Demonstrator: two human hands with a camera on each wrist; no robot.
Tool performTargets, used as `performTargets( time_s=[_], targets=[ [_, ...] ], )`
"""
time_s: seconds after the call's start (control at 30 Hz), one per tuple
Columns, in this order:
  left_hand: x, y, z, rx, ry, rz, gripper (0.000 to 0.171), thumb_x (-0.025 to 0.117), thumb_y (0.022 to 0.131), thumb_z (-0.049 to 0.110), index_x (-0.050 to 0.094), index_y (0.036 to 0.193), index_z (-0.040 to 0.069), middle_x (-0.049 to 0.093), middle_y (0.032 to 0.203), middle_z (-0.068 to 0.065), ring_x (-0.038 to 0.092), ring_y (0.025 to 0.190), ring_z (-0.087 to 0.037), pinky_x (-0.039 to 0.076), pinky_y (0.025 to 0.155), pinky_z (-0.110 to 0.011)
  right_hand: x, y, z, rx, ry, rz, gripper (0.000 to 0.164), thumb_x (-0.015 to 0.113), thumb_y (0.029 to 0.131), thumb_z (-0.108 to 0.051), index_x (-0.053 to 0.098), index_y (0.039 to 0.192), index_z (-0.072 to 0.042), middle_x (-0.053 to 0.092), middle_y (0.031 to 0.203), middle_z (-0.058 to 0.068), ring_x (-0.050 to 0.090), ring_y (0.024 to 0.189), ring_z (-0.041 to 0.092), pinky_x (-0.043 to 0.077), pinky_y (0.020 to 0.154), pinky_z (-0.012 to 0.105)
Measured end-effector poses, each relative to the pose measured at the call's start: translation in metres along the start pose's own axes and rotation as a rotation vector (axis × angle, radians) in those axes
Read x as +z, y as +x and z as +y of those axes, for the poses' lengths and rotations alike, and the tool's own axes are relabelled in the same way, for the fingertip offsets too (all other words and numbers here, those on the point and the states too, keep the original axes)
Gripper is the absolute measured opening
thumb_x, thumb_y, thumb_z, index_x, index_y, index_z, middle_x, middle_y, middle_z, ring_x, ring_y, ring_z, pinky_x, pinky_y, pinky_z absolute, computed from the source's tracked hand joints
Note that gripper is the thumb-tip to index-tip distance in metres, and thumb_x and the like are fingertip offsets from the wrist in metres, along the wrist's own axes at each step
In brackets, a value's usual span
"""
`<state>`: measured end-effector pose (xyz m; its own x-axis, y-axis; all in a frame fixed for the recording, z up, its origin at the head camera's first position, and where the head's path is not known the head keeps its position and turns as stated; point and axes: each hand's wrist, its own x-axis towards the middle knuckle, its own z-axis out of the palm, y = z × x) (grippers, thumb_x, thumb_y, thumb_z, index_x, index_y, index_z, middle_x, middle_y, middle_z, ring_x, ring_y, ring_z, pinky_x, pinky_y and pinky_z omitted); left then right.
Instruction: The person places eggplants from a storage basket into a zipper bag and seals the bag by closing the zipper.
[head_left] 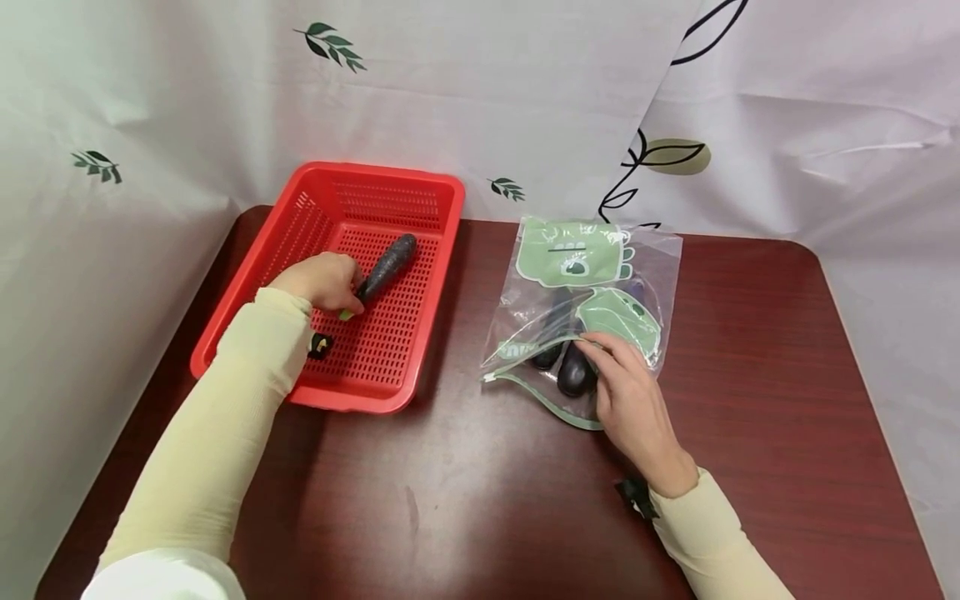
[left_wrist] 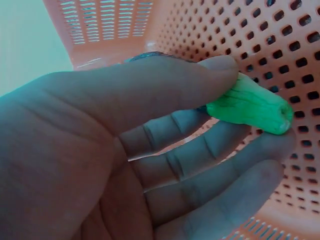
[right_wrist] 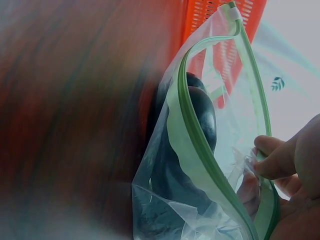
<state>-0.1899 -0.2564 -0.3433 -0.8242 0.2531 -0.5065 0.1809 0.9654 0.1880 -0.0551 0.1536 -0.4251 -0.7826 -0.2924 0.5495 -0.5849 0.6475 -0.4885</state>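
Observation:
Inside the red basket [head_left: 426, 333], my left hand [head_left: 321, 280] pinches a dark, rough-skinned eggplant [head_left: 392, 260] by its stem end. The left wrist view shows its bright green stem [left_wrist: 250, 106] between thumb and fingers; most of the dark body is hidden behind the hand. My right hand [head_left: 636, 408] pinches the upper edge of a clear zip bag [head_left: 504, 321] with green cartoon prints. The bag's mouth gapes toward me, its slider at the left corner. Dark, glossy eggplants [head_left: 576, 372] lie in the bag, their rounded ends near the opening.
The basket stands at the back left of the brown table [head_left: 450, 500], with the bag to its right. A white curtain [head_left: 480, 100] with leaf prints hangs behind. A black strap piece [head_left: 636, 497] sits at the right wrist.

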Motion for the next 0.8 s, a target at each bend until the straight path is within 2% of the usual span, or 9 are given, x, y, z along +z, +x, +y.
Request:
performTargets(
  time_s=[0.17,0.3,0.47,0.7,0.8],
  targets=[
    [-0.003,-0.014,0.006,-0.029,0.000,0.034,0.022,0.079,0.084,0.017,0.072,0.097,0.001,0.066,0.072,-0.005,0.058,0.069,-0.023,0.047,0.068,-0.038,0.000,0.000,0.000,0.002,0.001,-0.001,0.047,0.048,0.085,0.022,0.067,0.124,0.003,0.062,0.128,0.014,0.056,0.116,0.034,0.043,0.097,0.045],
    [-0.008,-0.028,0.013,-0.038,0.002,0.095,0.027,0.081,0.083,0.017,0.071,0.101,0.000,0.066,0.071,-0.006,0.059,0.069,-0.024,0.050,0.068,-0.041,0.000,0.000,0.000,-0.004,-0.001,0.003,0.049,0.048,0.084,0.022,0.067,0.124,0.003,0.062,0.128,0.014,0.056,0.118,0.034,0.043,0.097,0.045],
    [-0.012,-0.041,0.025,-0.032,0.002,0.146,0.028,0.080,0.083,0.016,0.071,0.103,-0.001,0.065,0.077,-0.009,0.058,0.071,-0.026,0.050,0.067,-0.041,0.001,0.000,0.001,0.000,-0.001,0.001,0.048,0.048,0.084,0.022,0.067,0.124,0.003,0.062,0.128,0.015,0.056,0.118,0.035,0.042,0.098,0.044],
    [-0.013,-0.056,0.037,-0.003,-0.001,0.205,0.025,0.079,0.083,0.016,0.072,0.100,-0.001,0.065,0.078,-0.010,0.057,0.068,-0.025,0.048,0.063,-0.039,0.001,0.001,0.001,0.010,0.021,0.005,0.047,0.046,0.085,0.021,0.068,0.123,0.003,0.063,0.125,0.015,0.057,0.117,0.035,0.042,0.100,0.043],
    [-0.013,-0.061,0.041,0.003,-0.009,0.223,0.028,0.079,0.083,0.014,0.071,0.104,-0.002,0.066,0.081,-0.011,0.058,0.069,-0.025,0.049,0.063,-0.040,0.001,0.001,0.001,0.006,0.018,0.004,0.047,0.046,0.085,0.021,0.068,0.123,0.003,0.062,0.126,0.014,0.056,0.117,0.035,0.042,0.098,0.044]
  ],
)
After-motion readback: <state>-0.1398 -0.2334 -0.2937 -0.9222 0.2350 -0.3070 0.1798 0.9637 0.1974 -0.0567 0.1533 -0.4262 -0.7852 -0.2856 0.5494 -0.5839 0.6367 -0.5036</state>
